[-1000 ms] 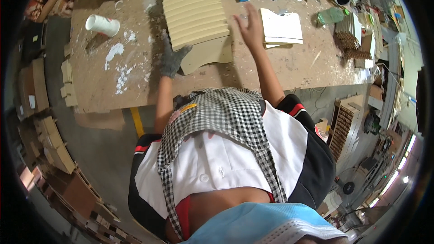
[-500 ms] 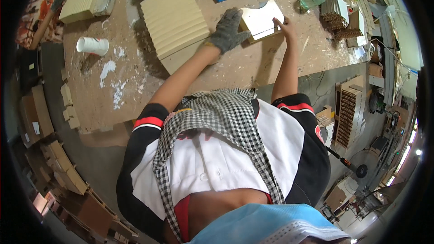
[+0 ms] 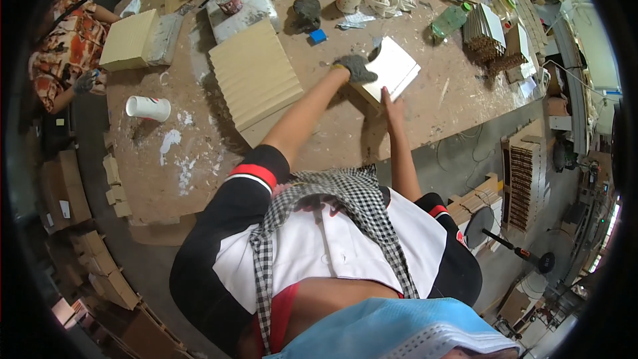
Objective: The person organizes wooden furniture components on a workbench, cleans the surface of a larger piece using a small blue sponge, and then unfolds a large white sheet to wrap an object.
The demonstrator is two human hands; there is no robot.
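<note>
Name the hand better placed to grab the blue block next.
Probably the left hand: it is nearer the blue block, while the right hand is farther off, at the white board's near edge.

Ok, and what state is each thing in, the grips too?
Left grip: gloved, at the panel's left side.
Right grip: bare, at the panel's near edge.
White-faced panel: touched by both grips.
Cream panels: overlapping in a stepped row.
Green bottle: capped.
Blue block: untouched.
Paper cup: upright or tipped, cannot tell.
</note>
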